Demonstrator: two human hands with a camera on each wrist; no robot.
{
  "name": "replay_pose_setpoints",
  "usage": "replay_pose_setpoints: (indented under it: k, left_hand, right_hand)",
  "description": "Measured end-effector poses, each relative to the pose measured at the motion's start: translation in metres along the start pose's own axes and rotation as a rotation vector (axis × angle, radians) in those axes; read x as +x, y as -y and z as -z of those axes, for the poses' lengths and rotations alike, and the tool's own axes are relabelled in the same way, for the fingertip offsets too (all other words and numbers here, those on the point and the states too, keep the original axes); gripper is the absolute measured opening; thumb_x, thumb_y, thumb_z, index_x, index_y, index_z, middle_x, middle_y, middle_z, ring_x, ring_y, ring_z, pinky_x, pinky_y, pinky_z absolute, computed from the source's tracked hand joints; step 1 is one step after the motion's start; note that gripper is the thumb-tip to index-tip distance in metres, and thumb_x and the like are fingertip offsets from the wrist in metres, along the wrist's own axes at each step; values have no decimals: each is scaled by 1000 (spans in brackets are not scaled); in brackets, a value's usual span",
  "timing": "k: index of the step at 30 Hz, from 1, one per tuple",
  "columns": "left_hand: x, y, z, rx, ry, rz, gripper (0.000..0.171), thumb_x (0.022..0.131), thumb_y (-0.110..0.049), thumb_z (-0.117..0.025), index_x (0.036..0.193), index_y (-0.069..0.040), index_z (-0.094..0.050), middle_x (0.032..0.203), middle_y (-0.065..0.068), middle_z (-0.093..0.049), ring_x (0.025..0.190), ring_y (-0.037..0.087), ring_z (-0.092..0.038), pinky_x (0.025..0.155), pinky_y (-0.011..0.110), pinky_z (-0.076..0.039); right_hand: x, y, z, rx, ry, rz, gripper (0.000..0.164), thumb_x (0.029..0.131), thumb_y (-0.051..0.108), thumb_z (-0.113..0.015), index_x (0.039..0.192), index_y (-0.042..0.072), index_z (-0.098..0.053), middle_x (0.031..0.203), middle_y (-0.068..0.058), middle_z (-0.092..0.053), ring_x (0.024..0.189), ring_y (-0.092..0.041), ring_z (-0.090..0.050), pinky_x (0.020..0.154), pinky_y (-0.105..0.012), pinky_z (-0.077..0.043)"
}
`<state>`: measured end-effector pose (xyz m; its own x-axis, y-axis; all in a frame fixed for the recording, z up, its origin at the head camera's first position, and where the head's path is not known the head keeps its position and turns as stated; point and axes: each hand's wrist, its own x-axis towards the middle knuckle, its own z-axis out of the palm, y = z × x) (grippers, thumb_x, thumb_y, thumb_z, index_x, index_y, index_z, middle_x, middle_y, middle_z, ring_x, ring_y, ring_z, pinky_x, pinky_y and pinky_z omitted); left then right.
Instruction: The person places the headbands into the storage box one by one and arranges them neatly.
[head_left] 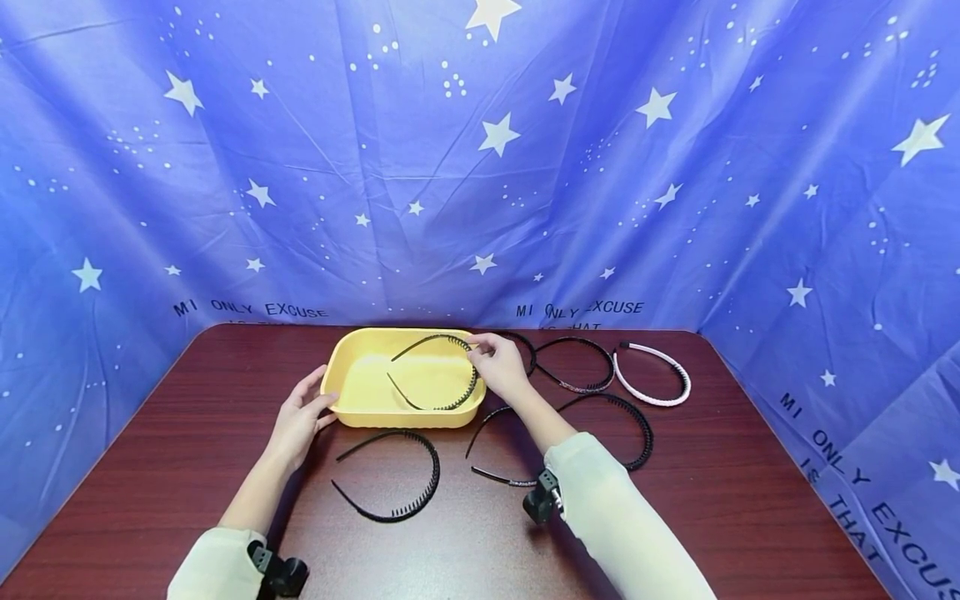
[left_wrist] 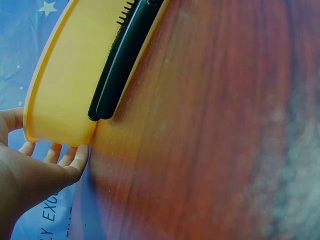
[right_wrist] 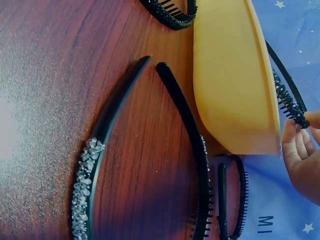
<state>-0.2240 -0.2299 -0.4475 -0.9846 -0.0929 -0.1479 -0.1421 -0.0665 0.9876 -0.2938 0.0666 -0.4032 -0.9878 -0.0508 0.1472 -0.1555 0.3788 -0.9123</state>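
My left hand grips the left end of a yellow plastic tub, thumb near the rim and fingers under the end wall in the left wrist view. With thumb and fingertips, my right hand pinches a black toothed headband by its curved middle. Dark beads cover its band in the right wrist view. The headband overlaps the tub's right half, its two tips pointing left. In front of the tub lies another black toothed headband, tips also leftward.
Right of the tub, a black headband with clear stones lies partly behind my right forearm. Farther back are a black headband, one with a patterned band and a white one. A starry blue curtain surrounds the wooden table.
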Motion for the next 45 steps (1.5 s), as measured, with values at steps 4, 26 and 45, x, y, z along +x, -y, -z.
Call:
replay_pose_setpoints:
  k: [4,26,45]
  left_hand:
    - [-1,-1,-1,-7,5,-1,63,95,-12,-50,150,-14,-19,128,1,-42,91,-6,-56,80,18,-50]
    - [-1,1,0,18,1,0,62,96,-14,-50,150,-14,-19,141,13,-33,96,-4,-55,79,16,-49]
    - [-2,0,-1,13,-1,-7,62,96,-12,-49,150,-13,-18,139,14,-34,95,-4,-55,79,17,-50]
  right_hand:
    - [0,-1,-1,-9,9,-4,23,84,5,-63,106,5,-69,81,-6,-61,59,-6,-49,54,-19,-43]
    - [-5,5,-7,-170,73,90,21,84,6,-64,104,4,-68,82,-7,-62,71,-13,-55,60,-20,-43]
    - [-8,9,-10,-363,96,192,22,84,6,-64,105,6,-69,84,-10,-59,77,-19,-58,66,-25,-47]
